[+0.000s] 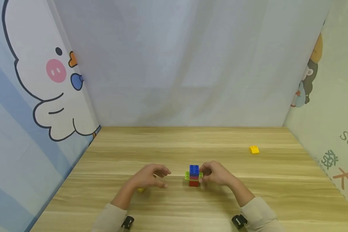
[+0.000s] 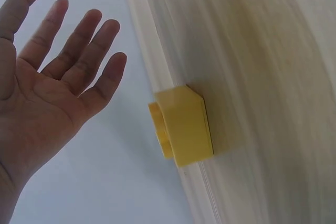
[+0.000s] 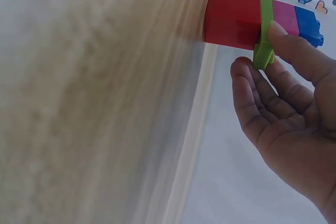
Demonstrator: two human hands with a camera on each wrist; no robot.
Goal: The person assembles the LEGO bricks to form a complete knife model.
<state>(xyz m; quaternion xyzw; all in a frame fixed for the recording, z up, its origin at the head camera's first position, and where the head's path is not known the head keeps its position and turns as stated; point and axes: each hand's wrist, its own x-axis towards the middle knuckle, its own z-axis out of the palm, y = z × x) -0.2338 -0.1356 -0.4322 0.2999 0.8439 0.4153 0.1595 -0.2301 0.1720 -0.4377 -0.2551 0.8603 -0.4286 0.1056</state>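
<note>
A small upright stack of toy building bricks stands on the table in the head view. It has a red brick (image 1: 194,183) at the bottom, a lime-green plate (image 3: 266,27) jutting out on both sides, a magenta brick (image 3: 285,17) and a blue brick (image 1: 194,169) on top. My right hand (image 1: 217,174) pinches the right end of the green plate between thumb and fingers. To the left of the stack, my left hand (image 1: 150,176) hovers with fingers spread and nothing in it. Beneath that hand lies a yellow brick (image 2: 189,127), mostly hidden in the head view.
Another yellow brick (image 1: 254,149) lies toward the back right of the wooden table (image 1: 162,145). A pale curtain (image 1: 174,64) hangs behind the table, with printed cloths (image 1: 55,96) at the sides.
</note>
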